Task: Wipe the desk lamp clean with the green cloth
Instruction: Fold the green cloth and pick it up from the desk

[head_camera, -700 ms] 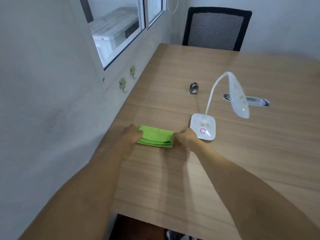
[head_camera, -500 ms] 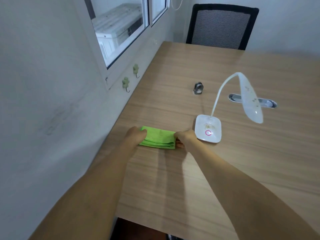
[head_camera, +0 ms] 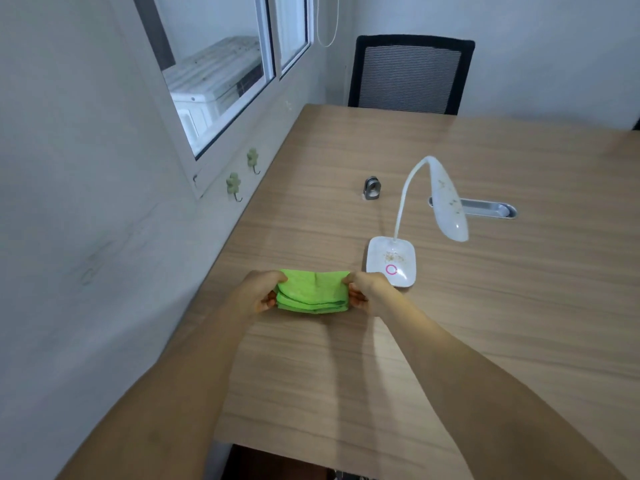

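A folded green cloth (head_camera: 311, 291) is held between both hands just above the wooden desk (head_camera: 502, 323). My left hand (head_camera: 258, 294) grips its left end and my right hand (head_camera: 367, 292) grips its right end. The white desk lamp stands just right of my right hand: a square base (head_camera: 394, 258) with a pink ring and brownish specks, a thin bent neck, and a drooping head (head_camera: 448, 202) that also carries specks.
A small metal clip-like object (head_camera: 372, 188) sits behind the lamp. A silver cable slot (head_camera: 491, 209) is set into the desk behind the lamp head. A black mesh chair (head_camera: 410, 76) stands at the far edge. The wall with two hooks (head_camera: 242, 174) runs along the left.
Both hands have closed on the cloth's ends and raised it slightly off the desk, toward me. The lamp has not moved.
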A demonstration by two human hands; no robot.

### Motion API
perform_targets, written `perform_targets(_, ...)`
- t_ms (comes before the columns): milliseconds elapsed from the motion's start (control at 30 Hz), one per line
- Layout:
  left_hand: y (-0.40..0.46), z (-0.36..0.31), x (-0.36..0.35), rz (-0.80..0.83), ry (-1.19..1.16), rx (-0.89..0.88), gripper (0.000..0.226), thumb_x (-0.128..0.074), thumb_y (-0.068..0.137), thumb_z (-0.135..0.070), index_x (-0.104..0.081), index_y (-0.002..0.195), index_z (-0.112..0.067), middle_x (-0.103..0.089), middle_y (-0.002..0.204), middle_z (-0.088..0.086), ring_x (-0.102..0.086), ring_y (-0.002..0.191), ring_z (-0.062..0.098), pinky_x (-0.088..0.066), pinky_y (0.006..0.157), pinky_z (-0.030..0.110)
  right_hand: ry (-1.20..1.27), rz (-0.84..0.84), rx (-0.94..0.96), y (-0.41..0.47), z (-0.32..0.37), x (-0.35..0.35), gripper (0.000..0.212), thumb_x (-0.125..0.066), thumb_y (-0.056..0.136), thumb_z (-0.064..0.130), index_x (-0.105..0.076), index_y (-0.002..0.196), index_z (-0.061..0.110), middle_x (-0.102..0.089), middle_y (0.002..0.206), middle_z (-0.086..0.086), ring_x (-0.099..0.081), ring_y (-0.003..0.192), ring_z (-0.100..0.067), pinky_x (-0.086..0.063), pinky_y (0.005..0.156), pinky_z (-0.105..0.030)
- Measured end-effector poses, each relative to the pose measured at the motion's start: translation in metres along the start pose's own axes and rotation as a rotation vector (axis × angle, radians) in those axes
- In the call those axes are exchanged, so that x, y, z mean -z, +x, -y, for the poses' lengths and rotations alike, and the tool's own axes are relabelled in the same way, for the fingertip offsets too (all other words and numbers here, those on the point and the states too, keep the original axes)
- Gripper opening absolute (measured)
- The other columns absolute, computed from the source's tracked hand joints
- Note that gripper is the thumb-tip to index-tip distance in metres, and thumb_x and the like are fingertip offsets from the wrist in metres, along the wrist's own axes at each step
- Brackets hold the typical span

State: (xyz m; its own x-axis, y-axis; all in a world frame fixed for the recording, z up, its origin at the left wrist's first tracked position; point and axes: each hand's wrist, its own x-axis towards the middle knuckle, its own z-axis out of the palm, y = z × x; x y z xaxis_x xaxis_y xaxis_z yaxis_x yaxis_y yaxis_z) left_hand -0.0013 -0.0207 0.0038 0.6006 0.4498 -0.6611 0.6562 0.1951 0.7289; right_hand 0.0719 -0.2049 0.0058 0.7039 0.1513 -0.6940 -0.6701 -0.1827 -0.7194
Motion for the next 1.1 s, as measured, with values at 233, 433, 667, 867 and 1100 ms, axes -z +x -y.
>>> perform_targets(233, -0.021, -0.005, -0.027, 0.125, -0.049, -0.051, 0.011, -0.06, 0.088, -0.025, -0.062, 0.086, -0.014, -0.064, 0.086, 0.005, -0.061, 0.078, 0.017, -0.053, 0.073, 0.032, 0.079, 0.056, 0.026, -0.028, -0.006, 0.045, 0.017, -0.043, 0.097, 0.009, -0.054, 0.088, 0.018, -0.055, 0.076, -0.007, -0.051, 0.05, -0.021, -0.051, 0.059, -0.034)
perform_targets(433, -0.037, -0.008, -0.044, 0.235, 0.123, -0.024, 0.009, -0.057, 0.089, -0.017, -0.057, 0.081, -0.017, -0.057, 0.077, 0.001, -0.051, 0.065, 0.009, -0.044, 0.049, 0.016, 0.188, 0.08, 0.028, -0.041, -0.011, 0.077, 0.021, -0.044, 0.1, 0.034, -0.058, 0.105, 0.019, -0.064, 0.078, -0.003, -0.06, 0.063, -0.019, -0.053, 0.049, -0.025)
perform_targets(667, -0.04, -0.003, -0.061, 0.338, 0.152, 0.043, 0.003, -0.061, 0.085, -0.015, -0.061, 0.083, -0.014, -0.064, 0.083, 0.003, -0.055, 0.069, 0.01, -0.047, 0.052, 0.014, 0.525, 0.162, 0.108, -0.036, -0.022, 0.097, 0.005, -0.06, 0.092, 0.009, -0.062, 0.093, 0.005, -0.066, 0.086, -0.01, -0.063, 0.076, -0.018, -0.048, 0.097, -0.039)
perform_targets(867, -0.045, -0.001, -0.07, 0.373, 0.119, 0.054, 0.004, -0.065, 0.083, -0.015, -0.063, 0.085, -0.012, -0.064, 0.084, 0.004, -0.058, 0.073, 0.011, -0.052, 0.057, 0.017, 0.465, -0.008, 0.143, -0.036, -0.025, 0.099, 0.029, -0.048, 0.085, -0.011, -0.061, 0.098, 0.011, -0.062, 0.086, -0.013, -0.059, 0.065, -0.026, -0.054, 0.063, -0.043)
perform_targets(1100, -0.048, -0.004, -0.073, 0.37, -0.032, -0.005, 0.008, -0.064, 0.08, 0.002, -0.063, 0.086, -0.003, -0.067, 0.09, 0.01, -0.064, 0.081, 0.016, -0.057, 0.065, 0.02, 0.51, -0.024, 0.128, -0.034, -0.02, 0.1, 0.026, -0.05, 0.089, -0.009, -0.056, 0.109, 0.007, -0.064, 0.081, -0.013, -0.064, 0.069, -0.023, -0.053, 0.077, -0.044)
